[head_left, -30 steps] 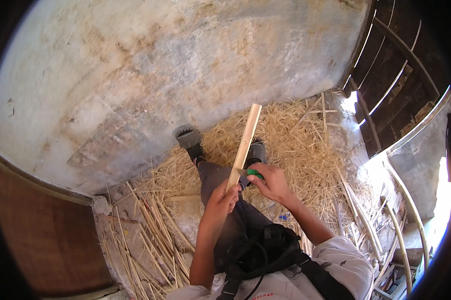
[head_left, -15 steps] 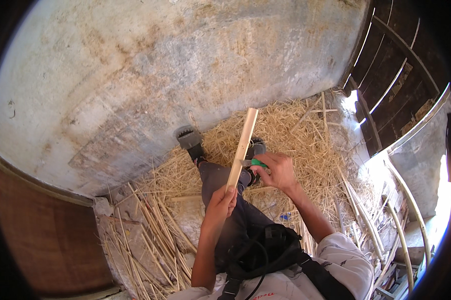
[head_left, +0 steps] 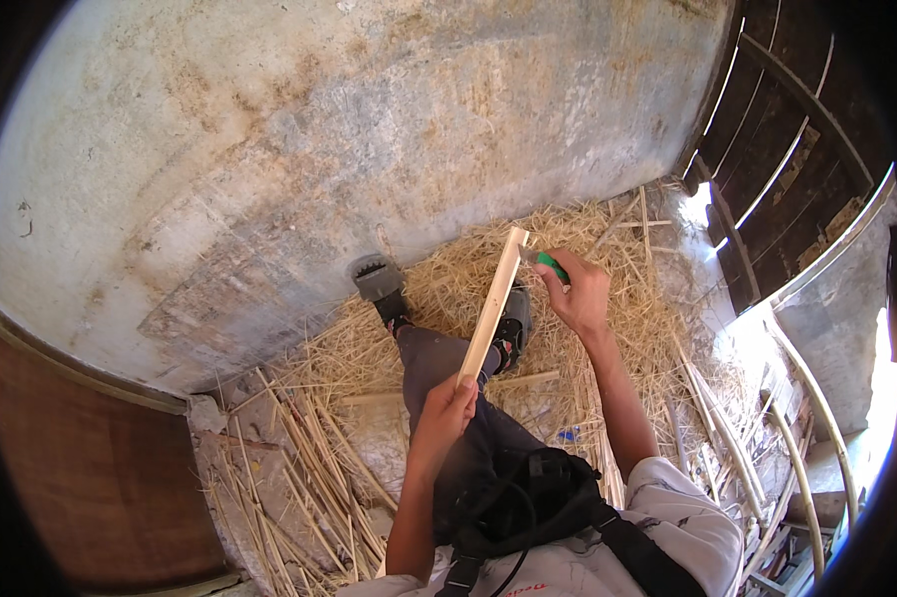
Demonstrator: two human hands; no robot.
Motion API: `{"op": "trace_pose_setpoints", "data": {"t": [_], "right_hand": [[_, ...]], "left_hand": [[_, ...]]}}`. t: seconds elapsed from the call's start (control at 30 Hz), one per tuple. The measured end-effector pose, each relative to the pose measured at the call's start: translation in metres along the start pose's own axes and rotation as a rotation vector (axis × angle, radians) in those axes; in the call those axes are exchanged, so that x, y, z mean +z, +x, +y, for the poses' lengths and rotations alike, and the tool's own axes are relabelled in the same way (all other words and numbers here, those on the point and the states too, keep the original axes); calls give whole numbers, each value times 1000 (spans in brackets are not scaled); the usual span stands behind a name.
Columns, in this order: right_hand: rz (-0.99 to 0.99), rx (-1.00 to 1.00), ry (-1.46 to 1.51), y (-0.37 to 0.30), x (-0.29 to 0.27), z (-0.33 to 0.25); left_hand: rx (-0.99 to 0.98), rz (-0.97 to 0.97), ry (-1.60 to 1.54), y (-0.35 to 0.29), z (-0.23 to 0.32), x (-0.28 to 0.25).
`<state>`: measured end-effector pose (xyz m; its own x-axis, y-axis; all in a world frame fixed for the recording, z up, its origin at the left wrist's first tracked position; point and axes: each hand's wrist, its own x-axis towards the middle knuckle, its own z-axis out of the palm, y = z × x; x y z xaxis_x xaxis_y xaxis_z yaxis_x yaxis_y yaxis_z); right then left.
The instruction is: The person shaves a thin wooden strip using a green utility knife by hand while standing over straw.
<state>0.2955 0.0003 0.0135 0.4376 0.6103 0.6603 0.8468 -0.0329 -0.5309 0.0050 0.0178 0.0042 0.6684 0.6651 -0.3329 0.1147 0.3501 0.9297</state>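
The pale wooden strip [head_left: 493, 310] stands near the middle of the frame, its long axis running from the lower left to the upper right, steeper than a diagonal. Its far end points up toward the wall [head_left: 319, 119], and its near end sits in the left hand [head_left: 446, 406]. The strip is straight, narrow and flat-faced, with a smooth, light-yellow surface and a squared-off far end.

The green-handled knife [head_left: 553, 266] lies across the strip's right side close to the far end, its short greyish blade pointing left; whether the edge bites into the wood is too small to tell. The right hand [head_left: 580, 296] is closed around the handle, its forearm rising from the lower right with the wrist bent toward the strip. The left hand is wrapped around the strip's lower end, its forearm coming up almost vertically from the bottom edge.

Dry, tangled straw [head_left: 607, 318] spreads over the floor at the centre and right, and long thin sticks [head_left: 319, 468] lie in a loose pile at lower left. The wall is rough, stained plaster; dark wooden boards [head_left: 767, 149] fill the upper right.
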Motion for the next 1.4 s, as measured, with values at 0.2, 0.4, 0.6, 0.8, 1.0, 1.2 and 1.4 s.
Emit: {"op": "trace_pose_setpoints", "data": {"t": [0.2, 0.4, 0.6, 0.8, 1.0, 1.2, 1.4], "right_hand": [[-13, 3, 46, 0, -3, -4], [40, 317, -105, 27, -15, 31], [-65, 197, 70, 9, -32, 23], [-231, -199, 268, -52, -9, -9], [-303, -209, 273, -81, 8, -26], [-248, -255, 229, -77, 6, -26], [-197, -298, 199, -65, 2, -27]], "left_hand": [[7, 17, 21, -2, 2, 1], [92, -29, 115, -2, -7, 2], [61, 27, 50, -1, -2, 3], [-56, 11, -6, -7, 9, 3], [0, 23, 19, -6, 4, 3], [67, 87, 230, -7, 7, 8], [225, 129, 365, 1, -7, 7]]}}
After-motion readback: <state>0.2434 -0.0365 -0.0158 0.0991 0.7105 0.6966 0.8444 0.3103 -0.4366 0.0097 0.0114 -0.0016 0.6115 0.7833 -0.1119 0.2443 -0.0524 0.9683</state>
